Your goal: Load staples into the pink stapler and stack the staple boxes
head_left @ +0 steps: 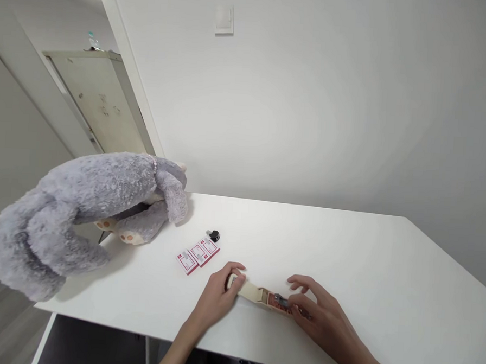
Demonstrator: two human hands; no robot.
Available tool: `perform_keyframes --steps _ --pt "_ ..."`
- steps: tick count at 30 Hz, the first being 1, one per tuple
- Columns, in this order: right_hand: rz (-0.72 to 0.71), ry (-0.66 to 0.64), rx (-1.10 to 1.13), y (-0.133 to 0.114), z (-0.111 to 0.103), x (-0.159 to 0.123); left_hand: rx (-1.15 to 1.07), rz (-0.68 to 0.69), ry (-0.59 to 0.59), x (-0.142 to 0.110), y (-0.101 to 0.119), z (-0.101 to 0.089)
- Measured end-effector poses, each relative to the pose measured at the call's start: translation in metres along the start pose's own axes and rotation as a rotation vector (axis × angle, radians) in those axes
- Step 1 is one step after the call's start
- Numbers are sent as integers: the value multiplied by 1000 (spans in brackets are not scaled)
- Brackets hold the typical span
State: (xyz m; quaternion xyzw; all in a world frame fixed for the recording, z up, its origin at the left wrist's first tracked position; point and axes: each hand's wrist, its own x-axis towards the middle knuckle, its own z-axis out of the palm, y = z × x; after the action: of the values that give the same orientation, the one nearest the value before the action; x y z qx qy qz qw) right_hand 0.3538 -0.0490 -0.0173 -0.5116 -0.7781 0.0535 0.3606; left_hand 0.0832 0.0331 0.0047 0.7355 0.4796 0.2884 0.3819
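A narrow, long case lies on the white table in front of me, with its cream flap [252, 291] folded out to the left. Its reddish-brown, patterned tray [272, 300] holds a small dark metal piece [281, 300]. My left hand [217, 296] is closed around the flap's far left end, thumb on top. Over the tray's right end, my right hand [321, 315] has its thumb and index finger bent together at the metal piece, while its other fingers reach forward. The right fingers hide part of the tray, and the metal piece's exact kind cannot be made out.
Several pink-and-white small packs [198, 253] lie in a row beyond my left hand, with a small black object [213, 235] at their far end. A large grey plush toy [104, 185] covers the table's left side. The white table [345, 247] meets a wall behind.
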Motion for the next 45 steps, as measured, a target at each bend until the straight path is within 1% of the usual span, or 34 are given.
perform_keyframes --steps 3,5,8,9,10,11,12,14,16,18,20,23,25,27,29,30,32,33,35,36,38,41,45 --pt "52 17 64 -1 -1 -3 6 9 14 0 -2 0" --pt "74 28 115 -2 -5 -6 39 53 67 -1 -4 -1" --pt "87 54 131 -4 -14 -10 142 232 248 -6 -4 -3" --pt "83 65 125 -5 -17 -11 179 300 295 -9 -3 -3" --pt "75 75 122 -8 -19 -11 210 361 314 -13 0 -2" --pt "60 87 125 -11 -22 -10 233 412 301 -16 4 -2" --pt "43 103 133 -16 -23 -9 249 453 257 -20 10 -1" --pt "2 134 159 -28 -25 -4 258 510 122 -26 25 0" --pt "-48 146 191 -42 -24 2 240 527 -5 -29 41 1" --pt "-98 128 210 -54 -21 8 216 543 -90 -31 54 0" --pt "-135 112 203 -64 -17 13 190 563 -134 -33 62 -2" --pt "-151 109 183 -70 -10 15 150 569 -139 -39 63 -5" --pt "-129 123 179 -69 -8 13 154 554 -120 -44 56 -9" --pt "-92 146 188 -63 -9 9 190 530 -65 -49 42 -15" --pt "-24 170 195 -50 -12 1 236 481 64 -55 22 -27" --pt "34 195 185 -42 -15 -5 260 440 157 -58 10 -34" --pt "220 234 131 -23 -20 -18 314 321 322 -64 -14 -52" --pt "319 225 108 -14 -22 -26 341 252 380 -66 -26 -62" --pt "537 237 79 4 -25 -40 400 145 449 -69 -48 -80" --pt "632 236 75 12 -25 -46 431 112 473 -70 -57 -88" --pt "733 237 88 25 -23 -57 495 42 490 -68 -71 -100" --pt "780 238 145 42 -17 -70 565 -5 473 -61 -82 -110" --pt "816 212 214 55 -11 -79 589 14 423 -52 -87 -116"
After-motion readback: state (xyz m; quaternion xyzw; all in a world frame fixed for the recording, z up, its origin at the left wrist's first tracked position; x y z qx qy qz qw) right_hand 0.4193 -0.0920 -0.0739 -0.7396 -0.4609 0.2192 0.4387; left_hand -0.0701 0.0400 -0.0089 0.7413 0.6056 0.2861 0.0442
